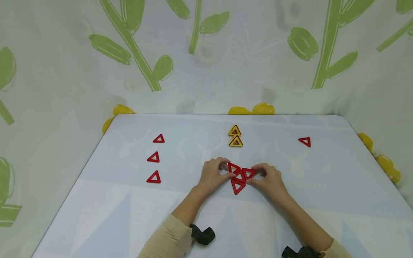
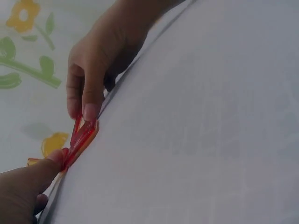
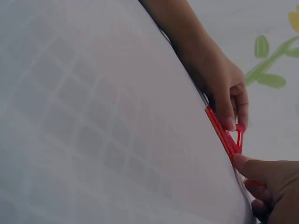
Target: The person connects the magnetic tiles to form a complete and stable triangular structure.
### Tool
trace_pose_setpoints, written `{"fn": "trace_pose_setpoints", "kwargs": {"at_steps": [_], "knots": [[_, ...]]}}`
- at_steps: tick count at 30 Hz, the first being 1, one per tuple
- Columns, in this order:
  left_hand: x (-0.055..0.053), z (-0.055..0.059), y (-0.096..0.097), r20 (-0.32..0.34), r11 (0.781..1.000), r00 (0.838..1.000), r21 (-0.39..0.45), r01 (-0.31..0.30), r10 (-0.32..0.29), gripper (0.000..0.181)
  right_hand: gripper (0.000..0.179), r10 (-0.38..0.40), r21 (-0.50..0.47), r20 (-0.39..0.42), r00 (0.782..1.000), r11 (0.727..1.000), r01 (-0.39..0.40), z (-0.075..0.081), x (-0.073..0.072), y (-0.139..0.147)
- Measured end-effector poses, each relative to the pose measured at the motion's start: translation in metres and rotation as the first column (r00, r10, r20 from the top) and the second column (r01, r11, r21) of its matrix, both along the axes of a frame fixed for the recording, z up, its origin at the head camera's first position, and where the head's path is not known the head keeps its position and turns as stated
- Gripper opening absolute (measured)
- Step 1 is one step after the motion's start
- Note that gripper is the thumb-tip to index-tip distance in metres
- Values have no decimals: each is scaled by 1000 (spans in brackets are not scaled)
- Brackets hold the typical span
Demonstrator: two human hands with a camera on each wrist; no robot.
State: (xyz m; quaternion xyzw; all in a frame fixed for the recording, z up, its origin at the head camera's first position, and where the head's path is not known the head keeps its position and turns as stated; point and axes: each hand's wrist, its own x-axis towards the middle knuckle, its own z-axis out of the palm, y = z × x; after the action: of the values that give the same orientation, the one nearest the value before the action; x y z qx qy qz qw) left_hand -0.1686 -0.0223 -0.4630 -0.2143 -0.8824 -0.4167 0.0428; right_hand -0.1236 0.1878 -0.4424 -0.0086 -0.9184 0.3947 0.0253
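Observation:
In the head view several red open-centred triangle pieces form a cluster on the table. My left hand (image 1: 211, 176) pinches the upper-left triangle (image 1: 234, 165), its thumb reaching over the middle triangle (image 1: 243, 176). On the other side my right hand (image 1: 270, 180) pinches the right triangle (image 1: 249, 169) between thumb and fingers. A further red triangle (image 1: 233, 187) points towards me at the near side. Both wrist views show the cluster edge-on, a red triangle (image 2: 74, 132) tilted up from the rest, with the left thumb (image 2: 52, 163) and the right thumb (image 3: 240, 162) against the pieces.
At left, three single red triangles (image 1: 153, 157) lie in a column. Two yellow triangular pieces with dark red centres (image 1: 236, 145) stand behind the cluster, and one red triangle (image 1: 309, 142) lies far right. A leaf-patterned cloth (image 1: 206, 82) hangs behind the table (image 1: 106, 215).

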Motion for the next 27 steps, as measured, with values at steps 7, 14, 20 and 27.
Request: {"fn": "trace_pose_setpoints", "kwargs": {"at_steps": [7, 14, 20, 27], "knots": [[0, 0, -1, -6, 997, 999, 73, 39, -39, 43, 54, 11, -99, -18, 1000, 995, -13, -3, 2, -2], [-1, 1, -3, -59, 985, 992, 123, 122, -116, 30, 39, 2, -150, -50, 999, 989, -9, -7, 3, -3], [0, 4, -4, -90, 986, 987, 88, 144, -136, 26, 31, -15, -128, -117, 993, 992, 0, -9, 4, -5], [0, 4, -4, -94, 986, 985, 64, 152, -146, 24, 28, -21, -103, -178, 984, 995, 2, -10, 4, -8]]}}
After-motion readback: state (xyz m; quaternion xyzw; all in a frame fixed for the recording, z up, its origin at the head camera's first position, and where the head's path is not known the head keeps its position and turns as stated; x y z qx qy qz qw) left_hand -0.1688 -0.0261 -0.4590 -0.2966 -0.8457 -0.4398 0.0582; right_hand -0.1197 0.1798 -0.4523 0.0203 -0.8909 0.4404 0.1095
